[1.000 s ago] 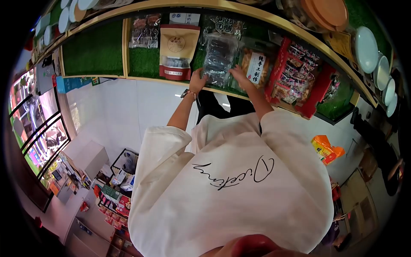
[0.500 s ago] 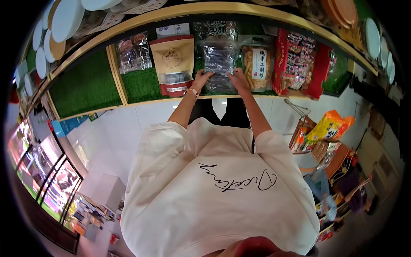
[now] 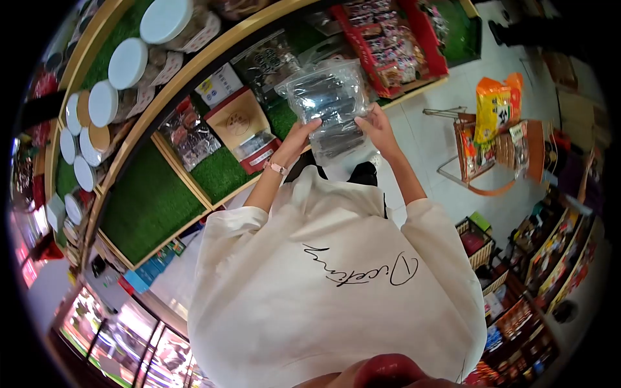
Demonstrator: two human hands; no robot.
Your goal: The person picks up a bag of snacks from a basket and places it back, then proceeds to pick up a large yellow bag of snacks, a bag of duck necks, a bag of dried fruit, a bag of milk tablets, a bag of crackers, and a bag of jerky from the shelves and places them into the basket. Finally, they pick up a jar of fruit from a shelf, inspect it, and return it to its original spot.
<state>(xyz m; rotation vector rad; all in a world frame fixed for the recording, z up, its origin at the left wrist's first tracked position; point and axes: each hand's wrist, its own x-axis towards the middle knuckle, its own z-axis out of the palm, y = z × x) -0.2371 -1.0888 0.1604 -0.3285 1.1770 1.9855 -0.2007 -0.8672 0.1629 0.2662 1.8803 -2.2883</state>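
I hold the clear bag [image 3: 326, 97] of dark strips in the air with 2 hands, in front of the shelf [image 3: 149, 200] and above my chest. My left hand [image 3: 299, 139] pinches its lower left edge; my right hand [image 3: 378, 128] curls around the lower right. It looks light, soft and slippery, so gripping both side seams seems safest.

A turf-lined shelf [image 3: 149, 200] carries a kraft pouch [image 3: 238, 123], a clear packet [image 3: 187, 132] and a red box [image 3: 388, 39].
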